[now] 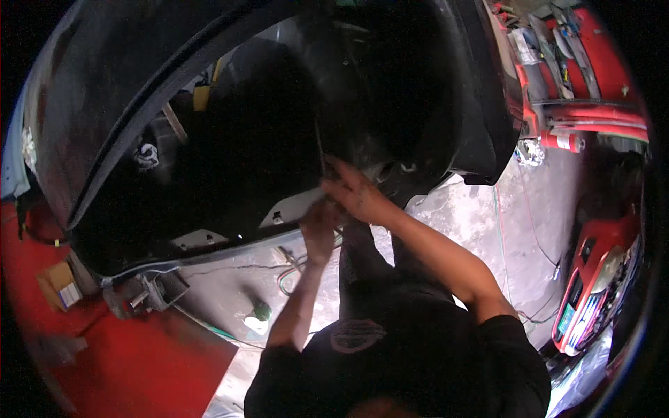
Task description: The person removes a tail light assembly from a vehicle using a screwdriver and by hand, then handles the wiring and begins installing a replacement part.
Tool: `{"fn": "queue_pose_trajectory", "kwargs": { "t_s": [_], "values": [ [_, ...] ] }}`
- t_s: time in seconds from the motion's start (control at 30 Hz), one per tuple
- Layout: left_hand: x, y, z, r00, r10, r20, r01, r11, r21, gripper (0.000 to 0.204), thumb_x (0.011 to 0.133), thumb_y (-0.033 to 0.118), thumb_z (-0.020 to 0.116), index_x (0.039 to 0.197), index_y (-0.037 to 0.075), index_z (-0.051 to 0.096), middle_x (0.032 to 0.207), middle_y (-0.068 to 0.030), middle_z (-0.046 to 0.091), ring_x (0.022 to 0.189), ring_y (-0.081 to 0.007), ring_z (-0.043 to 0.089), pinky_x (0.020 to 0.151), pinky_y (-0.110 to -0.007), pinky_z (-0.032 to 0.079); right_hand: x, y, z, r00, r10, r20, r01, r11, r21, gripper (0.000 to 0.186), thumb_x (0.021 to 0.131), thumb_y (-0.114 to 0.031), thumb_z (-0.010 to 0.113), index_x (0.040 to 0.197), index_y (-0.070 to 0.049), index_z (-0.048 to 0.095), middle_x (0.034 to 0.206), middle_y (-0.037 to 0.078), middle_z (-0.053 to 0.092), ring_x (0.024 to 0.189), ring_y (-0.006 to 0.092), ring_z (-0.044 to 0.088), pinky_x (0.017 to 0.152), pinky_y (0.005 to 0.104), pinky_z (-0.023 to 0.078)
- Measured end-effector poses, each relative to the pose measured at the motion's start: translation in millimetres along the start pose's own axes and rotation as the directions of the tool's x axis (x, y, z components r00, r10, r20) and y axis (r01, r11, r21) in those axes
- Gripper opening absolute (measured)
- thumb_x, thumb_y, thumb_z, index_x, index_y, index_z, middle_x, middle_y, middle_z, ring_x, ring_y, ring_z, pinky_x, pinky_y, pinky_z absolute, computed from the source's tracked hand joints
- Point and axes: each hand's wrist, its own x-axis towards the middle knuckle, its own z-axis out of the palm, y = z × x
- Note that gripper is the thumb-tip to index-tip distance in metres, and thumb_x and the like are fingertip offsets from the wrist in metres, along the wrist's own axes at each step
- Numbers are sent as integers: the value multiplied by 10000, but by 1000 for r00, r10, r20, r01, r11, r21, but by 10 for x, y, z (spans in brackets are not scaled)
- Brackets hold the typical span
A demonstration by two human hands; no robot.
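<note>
Both my hands meet at the near edge of a large dark vehicle body opening (pixel 230 153), whose inside is mostly too dark to make out. A thin light rod (pixel 320 139) runs up from the fingers of my right hand (pixel 354 195), which look closed around its lower end. Just below and to the left, my left hand (pixel 319 226) is curled at the edge, its fingertips hidden against the dark part and the other hand. What it grips cannot be made out. Pale plates (pixel 279 211) with small clips line the near edge.
A red panel (pixel 153 362) covers the lower left, with a cardboard box (pixel 61 284) above it. A red car bumper (pixel 592 279) stands at right. Hoses and cables (pixel 498 216) cross the pale floor. Red shelving (pixel 606 56) with tools fills the upper right.
</note>
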Motion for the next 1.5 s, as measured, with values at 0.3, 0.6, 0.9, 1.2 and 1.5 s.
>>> {"fn": "queue_pose_trajectory", "kwargs": {
  "t_s": [0.3, 0.6, 0.9, 1.2, 1.5],
  "values": [
    [2655, -579, 411, 950, 277, -147, -251, 952, 176, 379, 931, 300, 618, 1206, 41, 597, 1156, -138, 620, 1078, -295, 581, 941, -423, 454, -1440, -143, -621, 998, 65, -19, -67, 938, -340, 370, 934, -198, 585, 1260, -25, 563, 1056, 191, 645, 981, 368, 613, 886, 410, 480],
    [3494, -621, 909, 978, 206, -13, -177, 869, 462, 358, 913, 239, 628, 1184, 6, 609, 1139, -138, 636, 1054, -269, 592, 921, -392, 457, -2355, 523, -318, 870, 328, -368, -408, 898, -165, 332, 952, -211, 560, 1198, 4, 615, 1095, 188, 679, 997, 281, 664, 884, 355, 504],
    [3248, -381, 925, 987, 150, 59, -161, 916, 367, 338, 895, 178, 638, 1162, -30, 621, 1122, -138, 652, 1030, -244, 603, 900, -362, 461, -2488, 560, -689, 846, 315, -430, -384, 920, -81, 298, 970, -185, 555, 1184, 11, 623, 973, 139, 688, 894, 197, 656, 790, 314, 511],
    [918, 231, 797, 988, 81, -131, -62, 987, 146, 321, 879, 124, 647, 1142, -61, 632, 1107, -137, 666, 1009, -221, 613, 882, -335, 465, -2071, 478, -1599, 902, -258, -347, -37, 754, -655, 425, 874, -128, 608, 1281, -41, 518, 1321, 234, 478, 1171, 410, 512, 980, 427, 438],
    [-797, -212, 1780, 886, 217, -409, -173, 974, 144, 308, 894, 124, 577, 1147, -42, 634, 1045, -151, 688, 975, -231, 636, 885, -340, 477, -1235, 448, -2046, 869, -425, 252, 341, 147, -929, 636, 803, -142, 683, 1395, -118, 454, 1456, 242, 348, 1367, 452, 293, 1054, 516, 346]
  ]
}}
